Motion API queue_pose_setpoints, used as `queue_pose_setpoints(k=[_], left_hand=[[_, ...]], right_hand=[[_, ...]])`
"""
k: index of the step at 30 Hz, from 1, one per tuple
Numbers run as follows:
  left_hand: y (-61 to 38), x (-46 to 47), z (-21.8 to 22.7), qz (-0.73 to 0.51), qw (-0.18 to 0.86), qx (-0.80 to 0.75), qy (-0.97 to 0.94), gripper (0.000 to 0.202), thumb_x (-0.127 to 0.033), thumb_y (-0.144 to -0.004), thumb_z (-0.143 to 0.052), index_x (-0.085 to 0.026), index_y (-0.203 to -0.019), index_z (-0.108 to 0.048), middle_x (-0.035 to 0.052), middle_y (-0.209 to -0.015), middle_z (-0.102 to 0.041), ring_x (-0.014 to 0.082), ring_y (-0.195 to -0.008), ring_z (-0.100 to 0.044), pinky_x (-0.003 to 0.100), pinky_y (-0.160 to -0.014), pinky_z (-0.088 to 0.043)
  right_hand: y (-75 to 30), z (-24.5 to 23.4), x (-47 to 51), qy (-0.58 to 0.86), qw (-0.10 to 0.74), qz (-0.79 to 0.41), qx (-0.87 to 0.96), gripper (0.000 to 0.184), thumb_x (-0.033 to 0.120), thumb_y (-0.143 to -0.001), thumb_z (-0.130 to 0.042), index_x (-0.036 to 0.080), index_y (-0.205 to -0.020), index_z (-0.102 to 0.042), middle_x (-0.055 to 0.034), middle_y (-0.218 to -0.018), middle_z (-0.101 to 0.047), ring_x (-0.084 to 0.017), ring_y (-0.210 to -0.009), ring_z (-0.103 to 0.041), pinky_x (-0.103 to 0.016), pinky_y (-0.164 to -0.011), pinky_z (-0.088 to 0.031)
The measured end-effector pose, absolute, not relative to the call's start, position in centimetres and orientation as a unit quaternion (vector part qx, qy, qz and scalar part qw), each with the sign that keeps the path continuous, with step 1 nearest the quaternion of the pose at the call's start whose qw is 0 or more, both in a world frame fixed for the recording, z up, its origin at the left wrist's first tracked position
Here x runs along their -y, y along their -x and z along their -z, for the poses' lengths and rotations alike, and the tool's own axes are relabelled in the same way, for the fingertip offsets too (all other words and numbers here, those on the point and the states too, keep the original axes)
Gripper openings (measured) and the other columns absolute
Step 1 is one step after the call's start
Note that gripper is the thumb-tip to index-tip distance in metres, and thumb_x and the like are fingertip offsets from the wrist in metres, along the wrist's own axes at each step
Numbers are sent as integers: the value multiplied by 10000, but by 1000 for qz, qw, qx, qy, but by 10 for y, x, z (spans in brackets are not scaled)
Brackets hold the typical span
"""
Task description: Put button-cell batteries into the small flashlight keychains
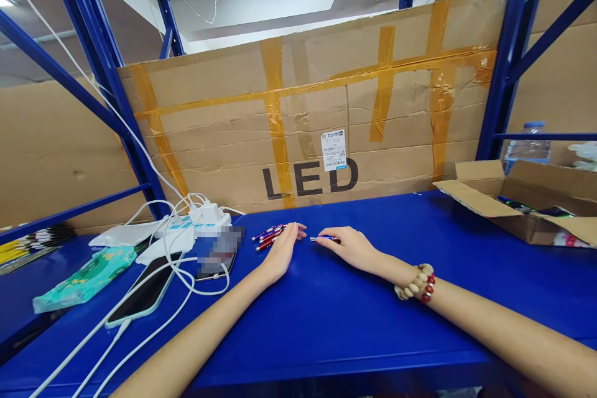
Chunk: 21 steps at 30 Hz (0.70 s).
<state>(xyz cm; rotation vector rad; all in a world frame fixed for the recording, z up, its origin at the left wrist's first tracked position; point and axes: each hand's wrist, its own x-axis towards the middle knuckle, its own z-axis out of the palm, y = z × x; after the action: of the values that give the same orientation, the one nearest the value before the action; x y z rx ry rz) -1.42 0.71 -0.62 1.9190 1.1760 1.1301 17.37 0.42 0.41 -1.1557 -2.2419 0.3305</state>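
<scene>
My right hand (351,245) is closed in a pinch on a slim blue pen-shaped tube (321,239) with a silver tip, low over the blue shelf top (321,323). A bracelet of pale and red beads circles that wrist. My left hand (285,250) stands on its edge, fingers stretched out, and holds nothing that I can see. Just left of its palm and fingers lies a small group of similar shiny tubes, blue ones (268,233) and red ones (267,241). The hand hides part of the group, so I cannot tell whether it touches them.
On the left lie a phone (144,289) with white cables, a power strip (209,221) with plugs, a second, blurred-out device and a green plastic packet (88,277). An open cardboard box (527,224) stands at right. A cardboard panel (224,143) marked LED closes the back between blue posts.
</scene>
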Motion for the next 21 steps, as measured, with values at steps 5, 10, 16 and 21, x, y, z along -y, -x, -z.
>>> queue_pose_setpoints(k=[5, 10, 16, 21], left_hand=[[15, -7, 6, -422, 304, -445, -729, 469, -466, -903, -174, -167, -1003, -522, 83, -986, -582, 190, -975, -530, 352, -917, -372], [15, -5, 4, -419, 299, -445, -733, 464, -457, -905, -168, -170, -1002, -520, 81, -987, -579, 191, -971, -531, 353, -914, -371], [15, -5, 5, -418, 292, -441, -738, 458, -456, -905, -174, -170, -1002, -518, 78, -973, -583, 193, -961, -534, 354, -908, -373], [15, -8, 7, -417, 296, -441, -738, 456, -455, -906, -170, -175, -1005, -516, 74, -982, -582, 184, -958, -533, 341, -904, -376]], right_hand=[[-174, -5, -4, 422, 293, -136, 847, 368, 497, -878, -350, 298, -875, -660, 36, -907, -686, -179, -825, -611, -286, -692, -408], [-175, -2, -6, 433, 287, -106, 848, 347, 513, -862, -379, 311, -946, -649, 28, -954, -680, -193, -852, -611, -287, -687, -415], [-175, -1, -7, 431, 289, -93, 850, 351, 516, -864, -372, 314, -974, -638, 25, -998, -672, -201, -893, -609, -297, -709, -428], [-175, -1, -8, 426, 290, -91, 852, 363, 492, -880, -350, 296, -1022, -621, 10, -1063, -651, -208, -964, -592, -324, -772, -435]])
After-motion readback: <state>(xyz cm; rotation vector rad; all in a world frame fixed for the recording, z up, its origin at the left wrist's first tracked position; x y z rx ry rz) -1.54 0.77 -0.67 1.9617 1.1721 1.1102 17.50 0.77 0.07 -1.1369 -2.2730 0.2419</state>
